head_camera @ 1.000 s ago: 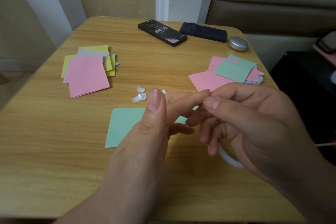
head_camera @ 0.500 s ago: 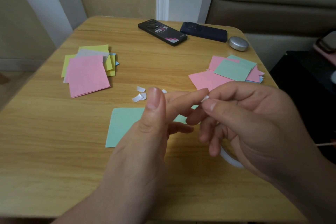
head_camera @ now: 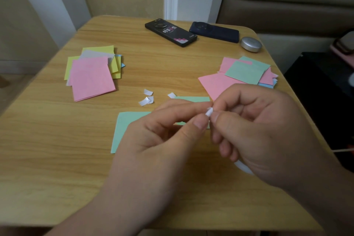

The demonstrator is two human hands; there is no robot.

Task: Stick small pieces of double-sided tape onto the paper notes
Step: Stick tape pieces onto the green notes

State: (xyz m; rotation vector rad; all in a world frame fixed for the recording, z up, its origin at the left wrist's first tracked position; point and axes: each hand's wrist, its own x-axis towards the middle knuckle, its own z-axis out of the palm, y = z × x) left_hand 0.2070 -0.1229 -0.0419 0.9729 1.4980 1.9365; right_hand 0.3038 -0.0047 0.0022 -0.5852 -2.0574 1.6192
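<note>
Pink paper tops the left stack (head_camera: 92,76), which lies well apart from my work; I cannot tell whether those notes are done or waiting. To its right, a few white backing scraps (head_camera: 147,97) lie curled on the wooden table (head_camera: 47,149), just beyond the green note (head_camera: 130,128) that lies flat beneath my hands. My left hand (head_camera: 153,143) has thumb and forefinger closed on the tape piece (head_camera: 209,111), held in the air above the note. My right hand (head_camera: 268,130) pinches the same bit from the other side, its remaining fingers curled under.

I judge I'm freeing the piece, not yet sticking it. Next it must come down onto the green note, held lightly by one edge so it doesn't fold on itself or cling to my fingertips.

Bare wood lies left of and in front of the note. Rightward, the right pile (head_camera: 247,72) sits near the table's rounded edge. A white arc, likely the tape roll (head_camera: 245,168), peeks from under my right hand, so I judge a careless sweep could knock it off.
</note>
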